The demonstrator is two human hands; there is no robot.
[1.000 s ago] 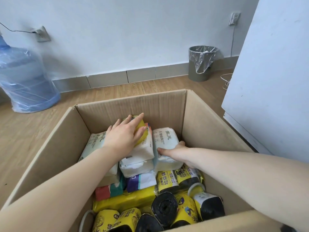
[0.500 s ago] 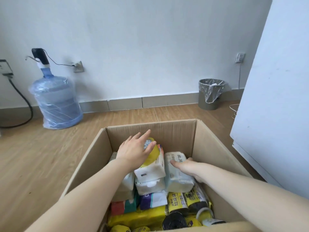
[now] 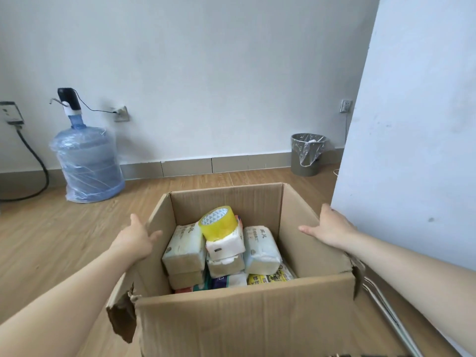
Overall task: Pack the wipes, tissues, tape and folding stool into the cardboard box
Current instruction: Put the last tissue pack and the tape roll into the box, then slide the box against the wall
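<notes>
Left grip and right grip spread wide, empty, at 9 and 3 o'clock of the cardboard box; tape centred between them.

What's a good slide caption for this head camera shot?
Both hands, left and right, rest open on the cardboard box walls, yellow tape roll topping tissue packs.

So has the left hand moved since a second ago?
Yes. The left hand was pressing on the tape inside the box; now it has pulled back out to the left wall's top edge, open, leaving the tape on the tissue packs.
</notes>
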